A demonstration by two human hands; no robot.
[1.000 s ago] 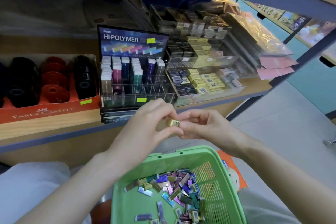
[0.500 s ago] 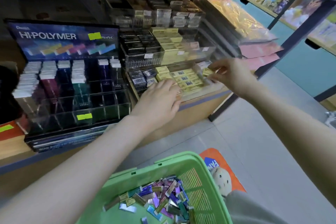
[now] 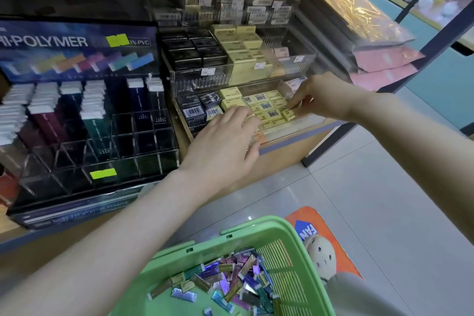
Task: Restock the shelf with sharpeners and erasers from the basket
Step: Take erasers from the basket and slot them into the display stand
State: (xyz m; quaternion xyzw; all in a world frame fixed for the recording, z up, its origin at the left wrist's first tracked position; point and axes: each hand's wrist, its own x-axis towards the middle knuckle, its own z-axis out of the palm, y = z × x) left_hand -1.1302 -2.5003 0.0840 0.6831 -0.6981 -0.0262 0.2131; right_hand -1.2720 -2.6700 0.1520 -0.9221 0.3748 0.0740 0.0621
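Pinches a yellow eraser between thumb and fingertips of the right hand, at the front right corner of the lower tray, touching the row already there. Rests the left hand on the tray's front edge, fingers loose, seemingly holding nothing. Probably handles as light, small and firm, slick in its sleeve; best taken by the narrow sides and set down flat. Leaves more erasers in the basket.

Upper tier overhangs right fingers; erasers packed left; tray gap behind.
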